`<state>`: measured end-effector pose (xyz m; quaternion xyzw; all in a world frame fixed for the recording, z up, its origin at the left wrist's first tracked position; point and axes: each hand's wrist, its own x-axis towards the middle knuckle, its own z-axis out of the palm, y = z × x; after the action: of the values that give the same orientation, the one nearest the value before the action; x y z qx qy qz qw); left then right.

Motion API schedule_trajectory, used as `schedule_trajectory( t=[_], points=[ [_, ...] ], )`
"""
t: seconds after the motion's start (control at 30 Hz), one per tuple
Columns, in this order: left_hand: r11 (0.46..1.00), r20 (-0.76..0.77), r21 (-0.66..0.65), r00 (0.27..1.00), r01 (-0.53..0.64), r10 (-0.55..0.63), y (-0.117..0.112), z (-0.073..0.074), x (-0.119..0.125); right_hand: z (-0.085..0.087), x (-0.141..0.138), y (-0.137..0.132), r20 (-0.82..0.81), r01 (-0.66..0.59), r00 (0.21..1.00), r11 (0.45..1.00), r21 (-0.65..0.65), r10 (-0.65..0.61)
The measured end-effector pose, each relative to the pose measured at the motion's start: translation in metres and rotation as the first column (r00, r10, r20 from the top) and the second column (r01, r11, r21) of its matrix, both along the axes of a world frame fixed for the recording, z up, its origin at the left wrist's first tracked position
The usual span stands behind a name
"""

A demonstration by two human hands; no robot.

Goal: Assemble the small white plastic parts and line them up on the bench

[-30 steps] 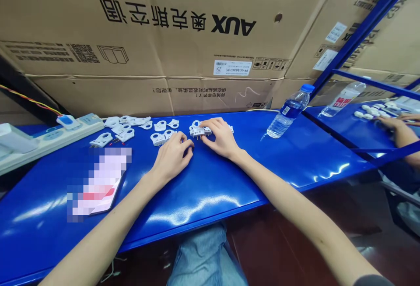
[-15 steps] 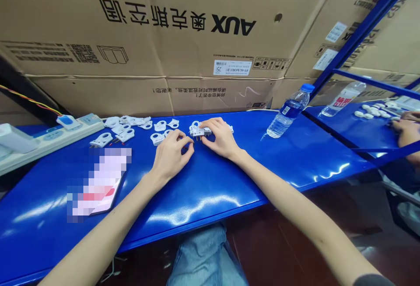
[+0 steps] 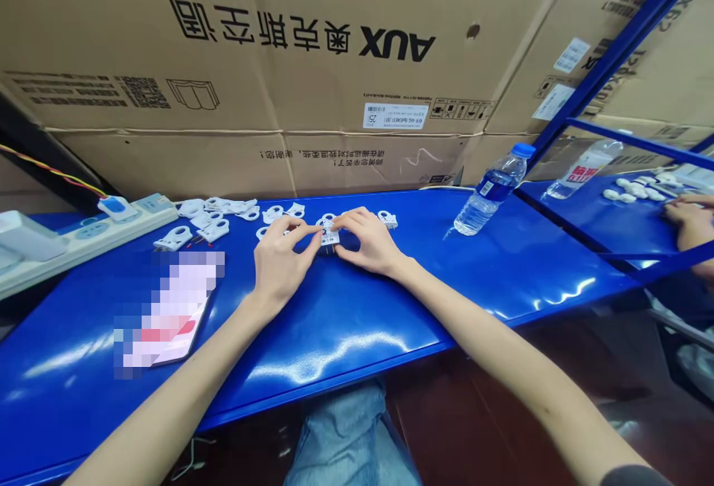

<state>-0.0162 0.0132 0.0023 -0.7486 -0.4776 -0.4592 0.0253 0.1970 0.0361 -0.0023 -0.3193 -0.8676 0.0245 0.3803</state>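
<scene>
Several white plugs (image 3: 213,231) with ring-shaped handles and metal pins lie along the back of the blue table. Between my two hands is one such white plug (image 3: 329,238), its pins pointing down toward me. The thumb and fingertips of my left hand (image 3: 280,261) pinch its left side. My right hand (image 3: 369,242) grips the right side, with the thumb low by the pins. Fingers cover part of its body. Just beyond my right fingers sits another plug (image 3: 387,219), and my left hand partly hides a plug (image 3: 262,233) beside it.
A water bottle (image 3: 494,190) stands right of my hands. To the left lie a phone (image 3: 175,311) with a blurred screen and a long power strip (image 3: 89,234). A large cardboard box (image 3: 234,110) walls the back. Beyond a blue metal frame (image 3: 608,58), another person's hand (image 3: 690,216) shows.
My left hand has come in to the plug and now pinches it along with my right hand. The plug has shifted slightly left and nearer to me.
</scene>
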Motion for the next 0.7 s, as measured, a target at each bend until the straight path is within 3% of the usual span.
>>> schedule_trajectory(
  t=[0.3,0.53,0.7],
  points=[
    [0.988,0.172,-0.149,0.985,0.05,-0.024,-0.001,0.009,0.003,0.002,0.0,-0.001,-0.018,-0.001,1.0,1.0,0.004,0.001],
    [0.965,0.146,-0.263,0.989,0.006,0.034,0.0,0.012,0.002,0.003,0.002,0.001,-0.047,0.007,0.999,1.0,0.014,-0.006],
    [0.966,0.164,-0.26,0.985,-0.008,0.053,0.0,0.013,0.001,0.003,0.002,-0.001,-0.022,0.027,0.999,1.0,-0.015,-0.027]
  ],
)
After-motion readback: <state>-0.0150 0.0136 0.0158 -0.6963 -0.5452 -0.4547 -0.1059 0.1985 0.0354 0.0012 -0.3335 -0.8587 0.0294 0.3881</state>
